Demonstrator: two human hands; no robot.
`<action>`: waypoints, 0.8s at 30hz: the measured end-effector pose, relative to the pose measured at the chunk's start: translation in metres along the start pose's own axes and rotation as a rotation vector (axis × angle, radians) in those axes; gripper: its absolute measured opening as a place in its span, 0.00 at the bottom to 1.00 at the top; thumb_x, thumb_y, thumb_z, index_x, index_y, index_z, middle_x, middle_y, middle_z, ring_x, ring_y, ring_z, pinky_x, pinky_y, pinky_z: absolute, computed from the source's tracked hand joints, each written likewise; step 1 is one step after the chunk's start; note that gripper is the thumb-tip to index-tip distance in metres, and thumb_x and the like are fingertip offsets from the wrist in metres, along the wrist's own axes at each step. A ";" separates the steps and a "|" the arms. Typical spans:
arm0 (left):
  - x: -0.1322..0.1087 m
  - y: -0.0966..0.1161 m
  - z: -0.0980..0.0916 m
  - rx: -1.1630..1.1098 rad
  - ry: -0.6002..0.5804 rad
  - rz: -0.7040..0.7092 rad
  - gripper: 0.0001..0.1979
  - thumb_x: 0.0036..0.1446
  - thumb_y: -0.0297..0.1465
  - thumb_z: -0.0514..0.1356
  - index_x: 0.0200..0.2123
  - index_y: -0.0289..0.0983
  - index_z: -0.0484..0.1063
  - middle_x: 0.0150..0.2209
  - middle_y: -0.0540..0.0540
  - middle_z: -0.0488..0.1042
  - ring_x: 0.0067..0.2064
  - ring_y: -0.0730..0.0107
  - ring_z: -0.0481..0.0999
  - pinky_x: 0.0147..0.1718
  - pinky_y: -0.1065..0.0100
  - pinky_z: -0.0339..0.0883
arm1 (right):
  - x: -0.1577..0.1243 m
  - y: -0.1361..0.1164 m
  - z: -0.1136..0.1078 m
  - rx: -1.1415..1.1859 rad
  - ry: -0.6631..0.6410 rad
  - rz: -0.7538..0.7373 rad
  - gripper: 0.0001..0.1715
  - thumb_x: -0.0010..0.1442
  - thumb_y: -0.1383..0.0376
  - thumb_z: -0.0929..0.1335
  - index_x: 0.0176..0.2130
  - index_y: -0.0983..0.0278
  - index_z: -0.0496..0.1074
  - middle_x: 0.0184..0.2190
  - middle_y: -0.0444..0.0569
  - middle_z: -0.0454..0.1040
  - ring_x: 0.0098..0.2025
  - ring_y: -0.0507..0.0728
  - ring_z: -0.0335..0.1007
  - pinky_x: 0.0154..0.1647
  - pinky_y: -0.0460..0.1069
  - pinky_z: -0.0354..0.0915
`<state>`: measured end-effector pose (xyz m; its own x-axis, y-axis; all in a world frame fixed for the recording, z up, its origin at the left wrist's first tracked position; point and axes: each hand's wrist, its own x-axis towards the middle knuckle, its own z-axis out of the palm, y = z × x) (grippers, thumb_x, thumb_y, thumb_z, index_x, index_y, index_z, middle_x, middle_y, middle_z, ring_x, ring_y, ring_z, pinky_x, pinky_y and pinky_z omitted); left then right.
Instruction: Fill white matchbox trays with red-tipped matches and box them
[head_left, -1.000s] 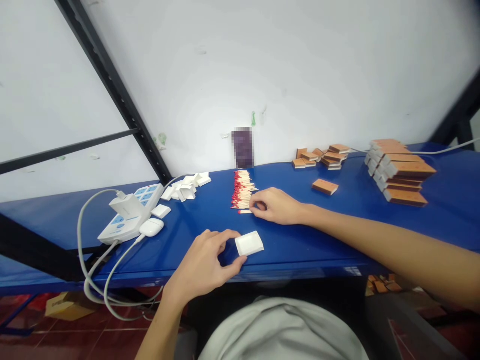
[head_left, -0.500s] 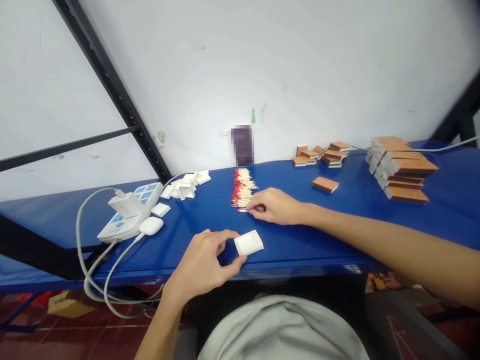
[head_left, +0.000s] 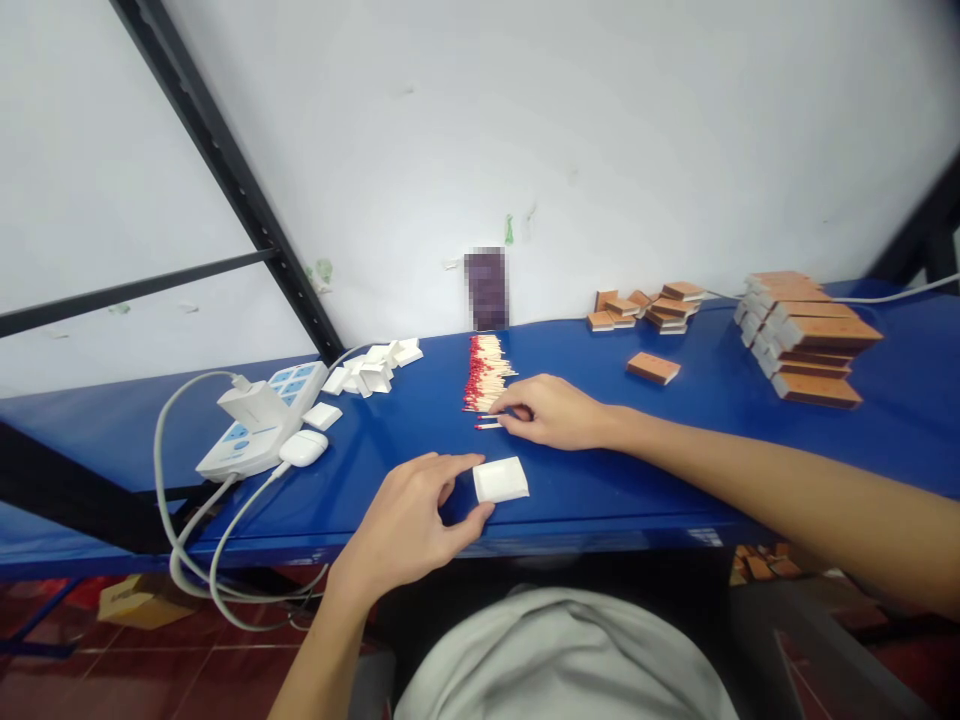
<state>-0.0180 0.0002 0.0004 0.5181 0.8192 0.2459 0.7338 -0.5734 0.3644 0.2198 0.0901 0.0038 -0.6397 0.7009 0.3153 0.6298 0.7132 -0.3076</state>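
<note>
A: L hand?
B: Thumb/index apart, at white tray, lower ctr; can't tell if gripping.
A: R hand?
B: Fingertips close, at two loose matches, mid-frame; can't tell if pinched.

1. I'm watching a glossy blue tabletop.
2. Centre now: I see red-tipped matches heaped, a white tray nearer the front edge.
3. Over left, a power strip, a rounded white case, small white boxes.
4. Right: brown matchboxes, many stacked, one alone.
</note>
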 end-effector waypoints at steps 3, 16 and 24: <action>-0.001 0.000 0.000 0.005 -0.005 -0.008 0.24 0.61 0.40 0.62 0.59 0.43 0.69 0.27 0.53 0.67 0.30 0.67 0.68 0.36 0.65 0.61 | 0.000 0.000 0.000 -0.007 -0.007 0.001 0.17 0.63 0.65 0.65 0.49 0.62 0.78 0.31 0.46 0.76 0.32 0.53 0.67 0.33 0.46 0.54; -0.003 0.001 -0.002 0.011 -0.021 0.007 0.23 0.62 0.42 0.60 0.59 0.45 0.67 0.27 0.53 0.65 0.32 0.66 0.69 0.37 0.65 0.62 | 0.000 -0.001 0.000 -0.015 -0.001 -0.022 0.16 0.63 0.65 0.65 0.47 0.61 0.78 0.31 0.46 0.75 0.31 0.53 0.67 0.34 0.47 0.55; 0.001 0.000 -0.003 -0.010 0.006 -0.005 0.25 0.60 0.42 0.61 0.60 0.45 0.68 0.28 0.52 0.67 0.31 0.67 0.69 0.37 0.65 0.64 | 0.000 0.000 0.001 -0.007 -0.006 -0.024 0.16 0.63 0.65 0.65 0.46 0.62 0.78 0.33 0.48 0.77 0.33 0.53 0.68 0.35 0.47 0.55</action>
<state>-0.0194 0.0011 0.0035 0.5116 0.8223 0.2493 0.7322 -0.5690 0.3743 0.2198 0.0898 0.0030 -0.6574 0.6835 0.3174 0.6172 0.7300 -0.2936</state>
